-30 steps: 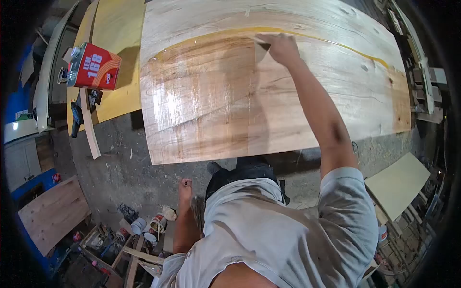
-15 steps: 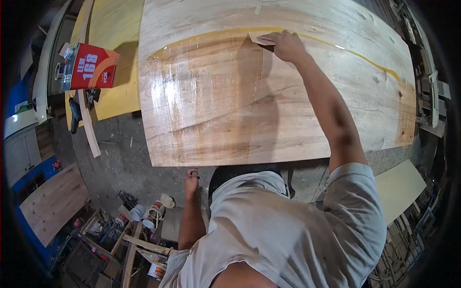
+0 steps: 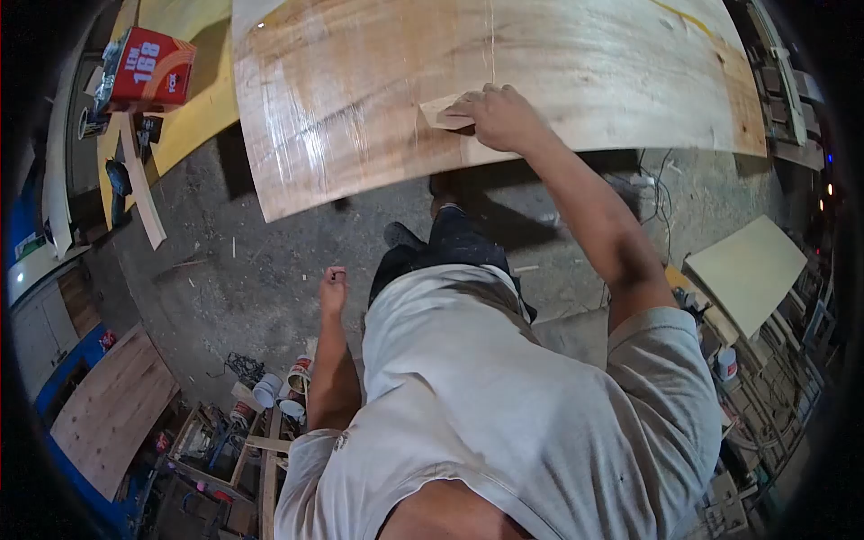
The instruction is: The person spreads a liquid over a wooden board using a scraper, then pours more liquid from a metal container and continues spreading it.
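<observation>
My right hand (image 3: 506, 119) is closed on a thin, pale, flat spreader (image 3: 436, 112), its edge against the wood panel (image 3: 576, 99) near the panel's front edge. Behind the spreader and to the left, the panel has a glossy, wet amber film. A bead of yellow glue (image 3: 688, 18) lies at the far right of the panel. My left hand (image 3: 334, 286) hangs low beside my body over the floor, fingers curled. A small dark spot shows at those fingers, too small to name.
A red glue can (image 3: 153, 67) stands on a yellow board (image 3: 211, 99) at the left, near a cordless drill (image 3: 118, 180) and a wood strip (image 3: 144, 198). Buckets (image 3: 268, 389) and scrap wood lie at lower left. A pale board (image 3: 747, 274) leans at right.
My right hand has drawn the spreader across the panel toward me, from the glue bead to near the front edge. My body and view have shifted back, and more floor shows.
</observation>
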The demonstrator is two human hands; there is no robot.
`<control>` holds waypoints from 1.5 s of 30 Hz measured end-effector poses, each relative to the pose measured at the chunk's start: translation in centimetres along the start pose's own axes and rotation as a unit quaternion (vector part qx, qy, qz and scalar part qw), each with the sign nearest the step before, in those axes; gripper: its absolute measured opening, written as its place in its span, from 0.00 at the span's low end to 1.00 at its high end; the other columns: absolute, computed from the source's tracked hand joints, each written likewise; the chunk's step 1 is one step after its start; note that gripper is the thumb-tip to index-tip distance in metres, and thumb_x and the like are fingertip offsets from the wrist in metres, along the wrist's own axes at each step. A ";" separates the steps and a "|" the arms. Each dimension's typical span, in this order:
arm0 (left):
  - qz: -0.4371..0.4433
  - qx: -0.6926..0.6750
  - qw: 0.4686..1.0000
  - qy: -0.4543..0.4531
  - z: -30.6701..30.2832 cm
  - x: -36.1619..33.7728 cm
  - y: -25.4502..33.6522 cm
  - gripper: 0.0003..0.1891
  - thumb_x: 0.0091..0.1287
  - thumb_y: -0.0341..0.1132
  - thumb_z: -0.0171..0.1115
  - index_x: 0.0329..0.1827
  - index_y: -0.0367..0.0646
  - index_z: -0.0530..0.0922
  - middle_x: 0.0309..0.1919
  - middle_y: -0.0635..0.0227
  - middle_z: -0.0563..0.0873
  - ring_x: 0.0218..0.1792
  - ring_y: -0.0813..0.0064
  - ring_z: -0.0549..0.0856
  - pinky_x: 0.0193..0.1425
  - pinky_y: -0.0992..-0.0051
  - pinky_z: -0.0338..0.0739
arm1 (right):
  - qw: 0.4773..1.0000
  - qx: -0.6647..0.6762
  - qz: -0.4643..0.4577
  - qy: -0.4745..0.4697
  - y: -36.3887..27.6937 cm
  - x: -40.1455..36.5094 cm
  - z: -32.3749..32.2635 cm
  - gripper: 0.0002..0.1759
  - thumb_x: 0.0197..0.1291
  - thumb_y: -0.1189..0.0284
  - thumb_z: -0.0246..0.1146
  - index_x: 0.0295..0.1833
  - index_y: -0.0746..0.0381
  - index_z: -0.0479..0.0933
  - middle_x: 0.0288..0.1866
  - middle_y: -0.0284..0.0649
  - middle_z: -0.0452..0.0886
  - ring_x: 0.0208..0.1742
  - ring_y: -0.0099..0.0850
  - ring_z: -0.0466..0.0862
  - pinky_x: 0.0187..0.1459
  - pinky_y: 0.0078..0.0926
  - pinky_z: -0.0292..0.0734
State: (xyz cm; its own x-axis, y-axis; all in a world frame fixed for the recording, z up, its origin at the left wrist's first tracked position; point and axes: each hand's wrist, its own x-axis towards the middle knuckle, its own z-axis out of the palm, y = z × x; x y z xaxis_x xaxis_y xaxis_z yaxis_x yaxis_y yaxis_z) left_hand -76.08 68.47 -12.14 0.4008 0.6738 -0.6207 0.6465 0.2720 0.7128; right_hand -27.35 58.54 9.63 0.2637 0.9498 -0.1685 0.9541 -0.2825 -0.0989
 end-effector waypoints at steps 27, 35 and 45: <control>0.002 0.057 0.996 0.065 6.1 1.7 4.6 0.07 0.63 0.33 0.55 0.37 0.41 0.80 0.25 0.67 0.80 0.27 0.74 0.79 0.34 0.74 0.74 | 0.979 -0.071 0.134 0.133 20.8 13.5 -6.0 0.22 0.60 0.66 0.54 0.60 0.36 0.74 0.47 0.36 0.83 0.46 0.36 0.81 0.48 0.43 0.71; -0.092 -0.011 0.993 0.075 12.5 0.1 12.6 0.09 0.65 0.35 0.55 0.40 0.40 0.80 0.28 0.65 0.82 0.27 0.75 0.80 0.34 0.73 0.75 | 0.989 -0.066 0.080 0.108 24.9 17.0 -5.6 0.21 0.57 0.69 0.54 0.56 0.38 0.77 0.43 0.36 0.84 0.45 0.38 0.81 0.47 0.43 0.69; -0.022 0.058 0.997 0.053 13.1 0.6 14.9 0.09 0.67 0.37 0.55 0.41 0.42 0.78 0.24 0.67 0.79 0.24 0.77 0.78 0.30 0.75 0.72 | 0.992 -0.065 0.072 0.075 24.1 16.6 -4.0 0.21 0.60 0.66 0.53 0.58 0.37 0.75 0.47 0.34 0.83 0.49 0.36 0.80 0.49 0.44 0.71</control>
State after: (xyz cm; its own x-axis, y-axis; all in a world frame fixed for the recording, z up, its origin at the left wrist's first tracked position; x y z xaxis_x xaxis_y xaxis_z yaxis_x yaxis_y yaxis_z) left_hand -57.69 63.92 -6.12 0.3042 0.7333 -0.6081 0.7353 0.2252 0.6393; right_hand 0.56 68.02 8.39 0.4082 0.9126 -0.0228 0.9124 -0.4070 0.0441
